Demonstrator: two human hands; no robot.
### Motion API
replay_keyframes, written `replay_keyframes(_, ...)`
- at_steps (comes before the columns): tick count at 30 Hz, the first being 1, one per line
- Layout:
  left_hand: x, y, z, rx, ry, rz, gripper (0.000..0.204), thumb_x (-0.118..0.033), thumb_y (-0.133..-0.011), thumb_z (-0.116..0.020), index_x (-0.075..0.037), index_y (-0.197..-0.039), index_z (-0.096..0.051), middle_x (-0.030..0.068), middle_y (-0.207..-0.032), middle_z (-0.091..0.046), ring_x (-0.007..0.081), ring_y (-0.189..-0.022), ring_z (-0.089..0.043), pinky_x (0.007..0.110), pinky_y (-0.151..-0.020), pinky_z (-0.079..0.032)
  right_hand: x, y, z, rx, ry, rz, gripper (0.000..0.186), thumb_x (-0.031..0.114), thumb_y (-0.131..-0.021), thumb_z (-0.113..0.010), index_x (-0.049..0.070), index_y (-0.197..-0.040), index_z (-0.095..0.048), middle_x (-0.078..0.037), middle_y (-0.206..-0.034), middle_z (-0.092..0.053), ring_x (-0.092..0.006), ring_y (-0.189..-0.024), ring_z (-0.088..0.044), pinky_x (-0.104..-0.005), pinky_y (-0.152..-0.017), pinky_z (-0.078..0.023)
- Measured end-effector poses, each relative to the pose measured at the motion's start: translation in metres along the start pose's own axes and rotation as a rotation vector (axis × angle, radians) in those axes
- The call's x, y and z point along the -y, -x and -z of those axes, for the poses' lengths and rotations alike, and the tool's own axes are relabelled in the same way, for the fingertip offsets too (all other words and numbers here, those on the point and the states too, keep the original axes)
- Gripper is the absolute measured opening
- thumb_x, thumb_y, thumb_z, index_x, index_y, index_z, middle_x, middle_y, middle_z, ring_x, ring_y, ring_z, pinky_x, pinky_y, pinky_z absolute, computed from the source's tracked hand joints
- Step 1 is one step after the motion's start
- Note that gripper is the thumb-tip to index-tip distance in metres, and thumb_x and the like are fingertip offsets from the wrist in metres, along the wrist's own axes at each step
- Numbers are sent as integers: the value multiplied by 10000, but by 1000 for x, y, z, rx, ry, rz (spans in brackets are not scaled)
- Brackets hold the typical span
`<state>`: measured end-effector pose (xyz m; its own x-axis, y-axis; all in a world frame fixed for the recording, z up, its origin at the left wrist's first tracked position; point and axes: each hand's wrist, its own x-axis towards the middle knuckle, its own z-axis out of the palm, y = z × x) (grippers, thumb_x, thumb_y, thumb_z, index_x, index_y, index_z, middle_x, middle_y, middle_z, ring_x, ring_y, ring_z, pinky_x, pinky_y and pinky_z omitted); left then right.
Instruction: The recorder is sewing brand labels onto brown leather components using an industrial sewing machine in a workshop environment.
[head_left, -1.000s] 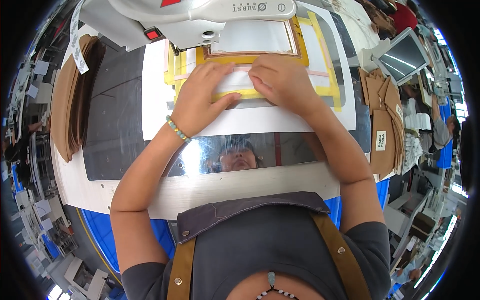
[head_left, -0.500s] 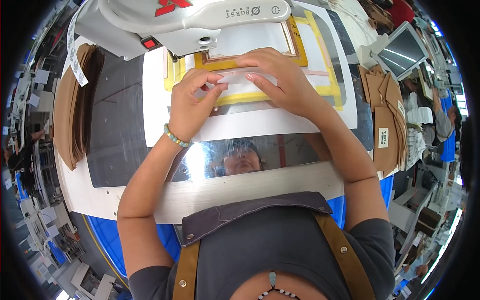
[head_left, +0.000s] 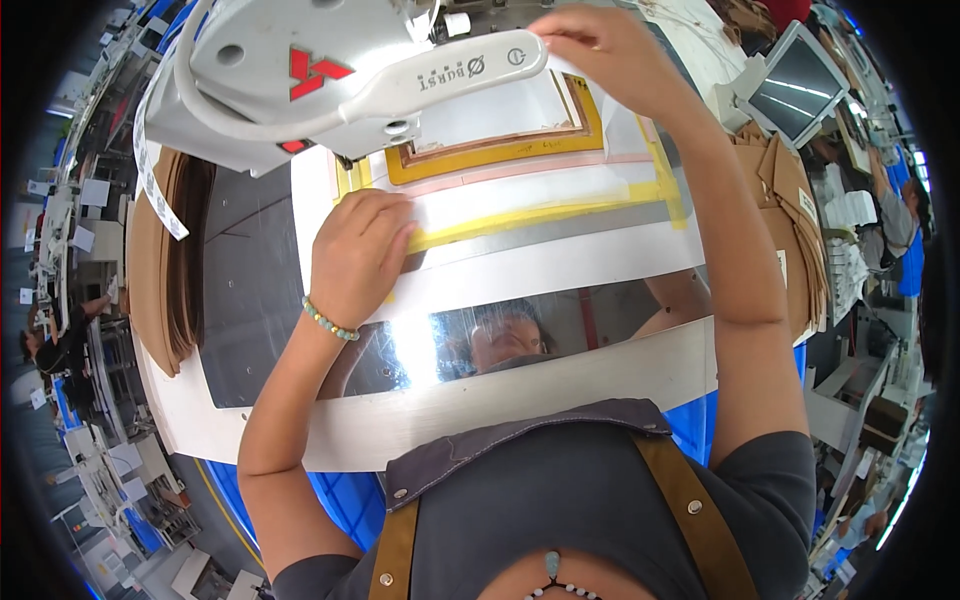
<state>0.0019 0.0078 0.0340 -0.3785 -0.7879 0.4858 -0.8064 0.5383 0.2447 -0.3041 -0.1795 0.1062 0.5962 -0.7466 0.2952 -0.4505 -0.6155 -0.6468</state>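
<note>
My left hand (head_left: 357, 252) lies flat on the near left corner of a yellow-edged template plate (head_left: 530, 205) on the machine bed, fingers together and pressing down. My right hand (head_left: 598, 42) is raised at the far side, pinching the upper edge of a clear white sheet (head_left: 500, 110) lifted over the orange frame (head_left: 500, 152). The white sewing machine head (head_left: 330, 75) hangs over the frame just left of my right hand.
A stack of brown leather pieces (head_left: 165, 260) lies left of the dark bed plate (head_left: 250, 290). More brown pieces (head_left: 790, 210) and a monitor (head_left: 795, 85) stand at the right. A shiny metal strip (head_left: 520, 340) runs along the near edge.
My right hand has risen from the plate to the far edge, lifting the clear sheet. My left hand slid to the near left corner and stays flat.
</note>
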Motion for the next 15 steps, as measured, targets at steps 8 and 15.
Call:
replay_keyframes(8,29,9,-21,98,-120,160,473,-280,-992,-681,9,-1366,-660,258,-1512,-568,462,-1381,-518,520,-1173,-402,-29,-27,-106,258,-103,-5,201,151,-953,-707,52,-1105,-794,-86,-972,-798,-194,-899,-751,-344,-811,-575)
replay_keyframes(15,32,7,-16,274,-110,223,711,-555,-993,-622,-8,-1447,-611,272,-1619,-421,512,-1510,-319,602,-1256,-232,0,-27,-114,319,-213,-158,172,156,-900,-737,54,-1024,-796,-91,-963,-796,-208,-926,-750,-349,-850,-583)
